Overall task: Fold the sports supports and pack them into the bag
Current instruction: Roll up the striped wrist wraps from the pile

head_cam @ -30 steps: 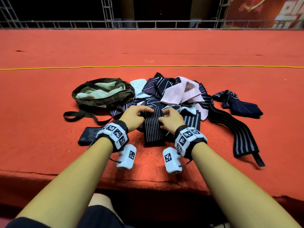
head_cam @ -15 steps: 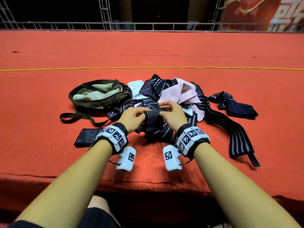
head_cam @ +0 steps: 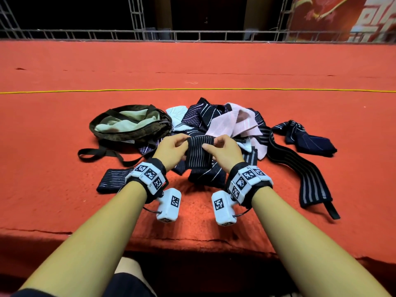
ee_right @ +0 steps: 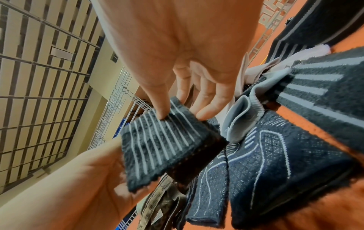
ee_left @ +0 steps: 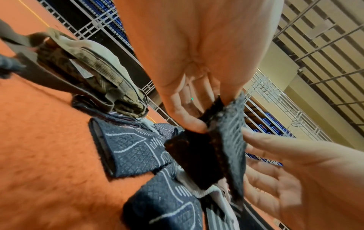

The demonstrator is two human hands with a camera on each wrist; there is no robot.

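Note:
Both hands hold a dark support with thin white stripes [head_cam: 199, 154] upright above the pile, folded over at its top edge. My left hand [head_cam: 182, 143] pinches its left upper corner and my right hand [head_cam: 211, 144] pinches the right one. In the right wrist view the thumb presses the striped support [ee_right: 161, 144] against the fingers [ee_right: 204, 107]. The left wrist view shows my left hand [ee_left: 197, 118] gripping the same support [ee_left: 228, 140]. The olive bag [head_cam: 128, 130] lies open to the left, pale lining showing.
A heap of navy, pink and white supports [head_cam: 227, 123] lies behind the hands. One folded striped support [head_cam: 111, 182] sits at front left. A long black wrap [head_cam: 300, 170] and a navy support [head_cam: 310, 141] lie at right. The red carpet's front edge [head_cam: 192, 239] is near.
The striped support lay flat on the carpet under both hands; they have lifted it, folded it shorter and raised it toward the pile.

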